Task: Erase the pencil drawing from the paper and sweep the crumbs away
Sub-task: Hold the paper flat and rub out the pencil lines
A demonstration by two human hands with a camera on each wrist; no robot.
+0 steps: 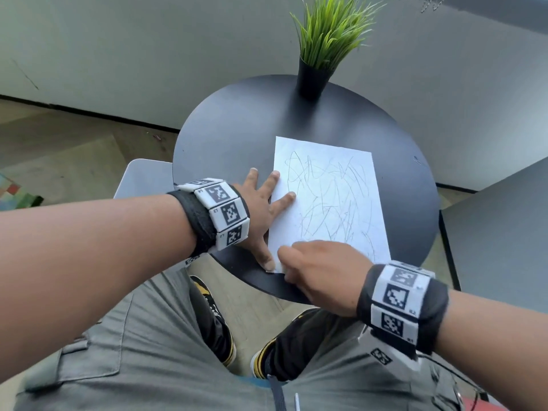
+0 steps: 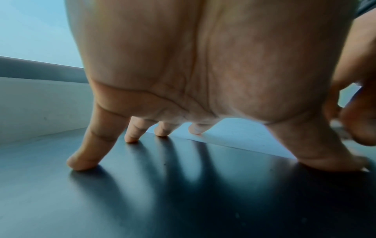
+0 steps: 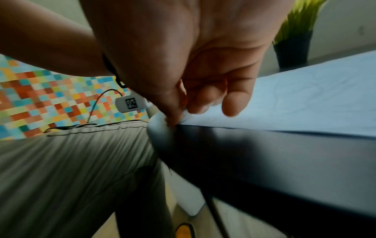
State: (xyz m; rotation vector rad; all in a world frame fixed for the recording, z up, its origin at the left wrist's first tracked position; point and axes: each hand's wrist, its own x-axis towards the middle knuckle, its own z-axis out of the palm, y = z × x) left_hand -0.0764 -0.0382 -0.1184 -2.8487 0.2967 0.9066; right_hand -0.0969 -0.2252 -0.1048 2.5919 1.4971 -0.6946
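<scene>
A white paper [image 1: 329,197] covered in pencil scribbles lies on the round black table [image 1: 237,137]. My left hand [image 1: 261,209] is spread flat beside it, with two fingertips and the thumb pressing on the sheet's left edge. In the left wrist view that left hand [image 2: 183,80] stands on straight fingertips, with the paper [image 2: 234,133] beyond. My right hand [image 1: 311,268] covers the paper's near left corner with its fingers curled. In the right wrist view the right hand [image 3: 193,64] pinches a small whitish eraser [image 3: 200,107], mostly hidden, down on the paper [image 3: 305,96].
A black pot of green grass [image 1: 314,75] stands at the table's far edge, well beyond the paper. The table's near rim [image 1: 267,289] lies just under my right hand, above my knees. A grey surface [image 1: 498,232] is to the right.
</scene>
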